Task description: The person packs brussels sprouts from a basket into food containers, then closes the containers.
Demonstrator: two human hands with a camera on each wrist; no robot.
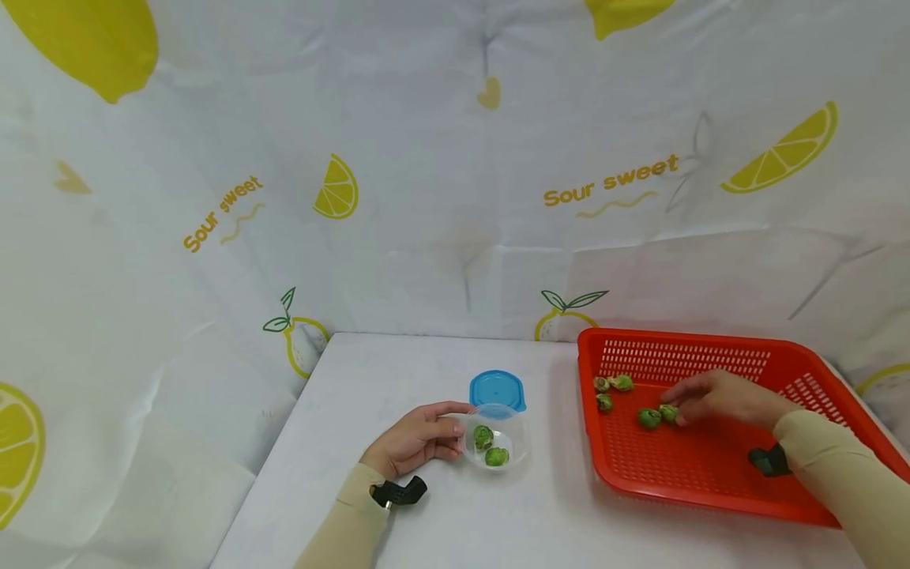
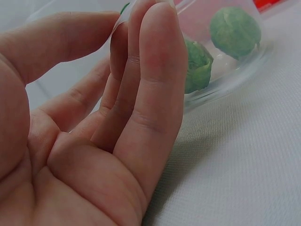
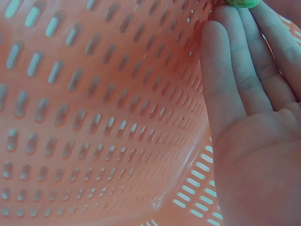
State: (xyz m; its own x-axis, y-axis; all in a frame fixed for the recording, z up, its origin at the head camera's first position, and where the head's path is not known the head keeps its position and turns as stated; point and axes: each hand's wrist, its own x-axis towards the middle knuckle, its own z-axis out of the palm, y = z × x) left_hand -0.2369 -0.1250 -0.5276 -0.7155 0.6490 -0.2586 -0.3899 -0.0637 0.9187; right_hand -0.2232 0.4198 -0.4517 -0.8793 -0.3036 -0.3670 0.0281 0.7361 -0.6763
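My left hand [image 1: 415,438] pinches the rim of a small clear plastic bowl [image 1: 517,444] between thumb and fingers. Two green Brussels sprouts [image 1: 496,457] lie inside it; the left wrist view shows one sprout [image 2: 235,32] whole and the other partly behind the fingers. Over at the right, my right hand [image 1: 725,397] reaches into a red perforated basket [image 1: 711,466]. Its thumb and fingertips are around a Brussels sprout [image 1: 668,412], whose lower edge shows at the fingertips in the right wrist view. Another sprout [image 1: 648,419] sits just left of that one.
Several more sprouts [image 1: 604,403] rest along the basket's left wall. A blue lid [image 1: 496,390] lies on the white table [image 1: 455,521] just behind the bowl. Lemon-printed white cloth [image 1: 441,158] hangs behind and to the left of the table.
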